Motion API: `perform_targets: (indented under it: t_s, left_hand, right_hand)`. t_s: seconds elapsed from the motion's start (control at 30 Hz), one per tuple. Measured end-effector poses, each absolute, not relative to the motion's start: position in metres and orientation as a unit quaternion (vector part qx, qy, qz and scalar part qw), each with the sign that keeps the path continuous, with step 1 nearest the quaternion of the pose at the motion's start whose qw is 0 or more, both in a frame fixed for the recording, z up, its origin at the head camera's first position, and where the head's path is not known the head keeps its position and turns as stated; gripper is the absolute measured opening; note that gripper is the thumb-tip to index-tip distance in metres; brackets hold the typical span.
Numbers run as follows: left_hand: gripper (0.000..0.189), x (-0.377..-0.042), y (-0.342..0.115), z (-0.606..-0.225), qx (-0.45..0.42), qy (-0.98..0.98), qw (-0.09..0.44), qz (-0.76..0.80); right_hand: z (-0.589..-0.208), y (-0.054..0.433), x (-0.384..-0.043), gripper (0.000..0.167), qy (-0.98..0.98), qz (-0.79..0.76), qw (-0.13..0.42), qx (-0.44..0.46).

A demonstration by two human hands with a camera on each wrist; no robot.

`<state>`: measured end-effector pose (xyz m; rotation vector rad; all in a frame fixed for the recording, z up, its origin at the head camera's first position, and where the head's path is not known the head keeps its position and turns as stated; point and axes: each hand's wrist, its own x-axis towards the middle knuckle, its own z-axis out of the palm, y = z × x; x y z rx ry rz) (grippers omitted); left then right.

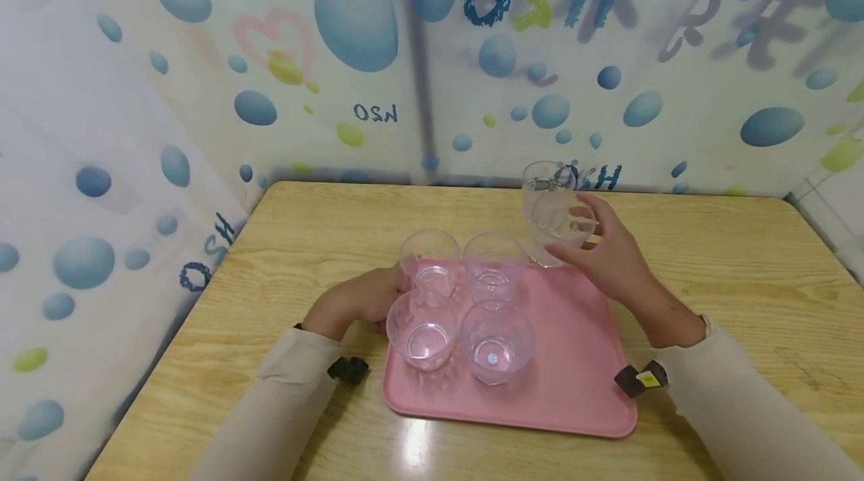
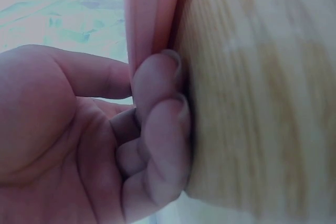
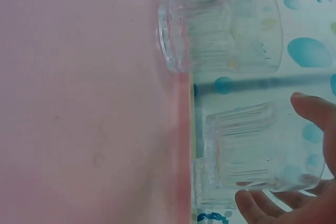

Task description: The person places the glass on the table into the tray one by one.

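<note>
My right hand (image 1: 610, 260) holds a clear plastic cup (image 1: 562, 220) by its sides, just over the far right edge of the pink tray (image 1: 577, 368). In the right wrist view this cup (image 3: 241, 148) has its base a little off the tray, with the thumb on one side and fingers on the other. A second clear cup (image 1: 536, 179) stands behind it on the table. At the tray's left edge, my left hand (image 1: 374, 297) pinches the rim, thumb above and fingertips (image 2: 160, 77) curled beneath. Several clear cups, one of them at the front (image 1: 496, 342), stand on the tray's left part.
The wooden table (image 1: 324, 226) runs back to a curtain (image 1: 459, 53) printed with blue and green bubbles. Bare pink surface shows on the tray's right half. The standing cups are close together.
</note>
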<state>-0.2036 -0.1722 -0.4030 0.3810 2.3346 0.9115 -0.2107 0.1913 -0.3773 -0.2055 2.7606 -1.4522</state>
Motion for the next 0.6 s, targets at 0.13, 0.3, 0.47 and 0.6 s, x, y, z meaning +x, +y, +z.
perform_targets:
  t_s: [0.13, 0.3, 0.47, 0.6]
  left_hand:
    - [0.023, -0.203, -0.172, -0.403, 0.143, 0.878, 0.3, 0.345]
    - [0.02, -0.203, -0.172, -0.403, 0.142, 0.879, 0.299, 0.344]
    - [0.017, -0.203, -0.172, -0.403, 0.145, 0.877, 0.298, 0.347]
    - [0.015, -0.204, -0.171, -0.405, 0.144, 0.879, 0.298, 0.344]
  right_hand:
    - [-0.376, 0.195, -0.198, 0.097, 0.878, -0.472, 0.024, -0.072]
    - [-0.374, 0.196, -0.183, 0.1, 0.876, -0.475, 0.047, -0.068]
    - [-0.375, 0.196, -0.171, 0.098, 0.876, -0.475, 0.05, -0.072]
    - [-0.377, 0.198, -0.165, 0.096, 0.874, -0.477, 0.049, -0.081]
